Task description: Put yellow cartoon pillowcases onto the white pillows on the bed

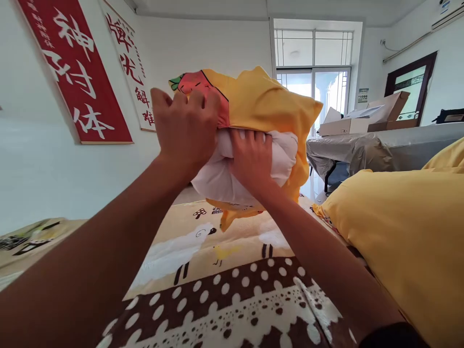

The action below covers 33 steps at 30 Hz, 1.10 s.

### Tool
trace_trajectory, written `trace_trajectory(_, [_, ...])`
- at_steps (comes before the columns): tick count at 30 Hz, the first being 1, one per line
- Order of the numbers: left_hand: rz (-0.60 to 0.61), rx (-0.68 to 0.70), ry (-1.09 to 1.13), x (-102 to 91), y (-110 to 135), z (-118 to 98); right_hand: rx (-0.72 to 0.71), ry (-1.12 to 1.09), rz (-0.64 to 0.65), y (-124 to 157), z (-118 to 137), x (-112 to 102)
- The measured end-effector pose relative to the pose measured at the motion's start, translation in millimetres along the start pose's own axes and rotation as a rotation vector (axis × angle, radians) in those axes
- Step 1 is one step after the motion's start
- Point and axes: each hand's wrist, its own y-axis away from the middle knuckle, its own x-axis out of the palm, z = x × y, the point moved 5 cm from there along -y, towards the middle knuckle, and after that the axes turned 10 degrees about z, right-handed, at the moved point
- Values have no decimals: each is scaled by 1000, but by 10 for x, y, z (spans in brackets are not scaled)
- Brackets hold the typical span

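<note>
A yellow pillowcase point(268, 104) with a red strawberry print hangs in the air in front of me, its mouth turned towards me. Inside the mouth bulges a white pillow point(284, 154), partly covered by the case. My left hand point(186, 123) is a closed fist around the strawberry-printed edge of the pillowcase. My right hand point(252, 154) presses against the white pillow just under the case's upper rim, fingers bent into the fabric. Its fingertips are partly hidden in the folds.
Below lies a blanket point(232, 241) with sheep and polka dots. To the right rests another yellow pillow point(406, 217). Behind it, a covered table point(362, 145) carries open cardboard boxes point(384, 113). Red and white scrolls point(90, 87) hang on the left wall.
</note>
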Motion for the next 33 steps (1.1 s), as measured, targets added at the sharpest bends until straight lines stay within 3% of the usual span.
trace_trajectory(3, [51,-33,-49,328,109,0,-30,-2,50,78,-44,169])
trace_trajectory(9, [171,-204,166,1133,435,-52,-6,33,148,197,-254,576])
trace_trajectory(12, [328,-303,217,1501,607,-76,26,58,128,173,-395,664])
trace_trajectory(14, [483,-326,300,1649,727,-143,51,60,104,150,-469,701])
trace_trajectory(17, [617,-308,426,1580,885,-305,77,69,54,114,-548,757])
trace_trajectory(21, [618,-135,385,1181,988,-508,190,78,-3,51,-681,798])
trace_trajectory(24, [620,-56,363,1034,991,-555,181,44,28,21,-675,757])
trace_trajectory(26, [570,-56,384,1008,956,-555,146,16,68,32,-600,673])
trace_trajectory(29, [400,-38,421,946,874,-575,46,-33,152,74,-453,515])
trace_trajectory(33, [165,-40,343,803,757,-506,-323,-230,238,145,-363,369])
